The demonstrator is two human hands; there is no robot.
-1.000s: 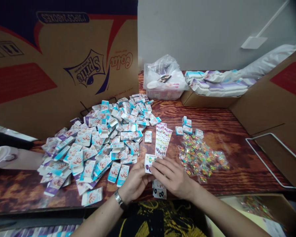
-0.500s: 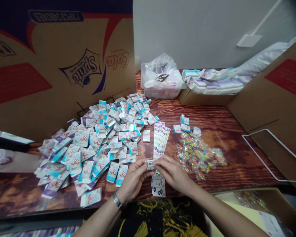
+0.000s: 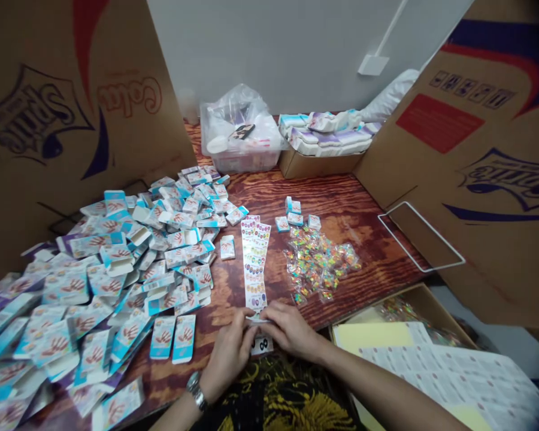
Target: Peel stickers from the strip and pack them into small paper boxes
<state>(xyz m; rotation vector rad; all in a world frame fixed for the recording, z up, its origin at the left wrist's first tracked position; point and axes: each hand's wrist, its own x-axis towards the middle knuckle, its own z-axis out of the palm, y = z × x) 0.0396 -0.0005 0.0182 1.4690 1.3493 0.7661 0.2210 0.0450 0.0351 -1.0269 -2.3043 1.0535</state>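
Note:
Near the table's front edge, my left hand [image 3: 232,342] and my right hand [image 3: 291,331] meet, fingers pinched on a small folded sticker sheet [image 3: 257,319]. Only a thin pale edge of it shows between the fingertips. Long printed sticker strips [image 3: 255,263] lie flat just beyond my hands, overlapping. Below my fingers, a white sheet with black oval marks [image 3: 262,345] peeks out, partly covered. Two small hand-print boxes [image 3: 184,339] lie flat to the left of my left hand, and a single box [image 3: 227,247] rests beside the strips.
A big heap of small boxes [image 3: 112,269] fills the left side. Right of the strips lie clear packets of colourful bits [image 3: 321,263] and several closed boxes [image 3: 295,219]. Behind stand a plastic tub [image 3: 242,160] and a carton of flat boxes [image 3: 318,164]. Large cartons [image 3: 449,155] flank the table.
The view has turned to the right, so the table's things appear farther left. My hands stay together on the folded sheet, which now shows more edge-on.

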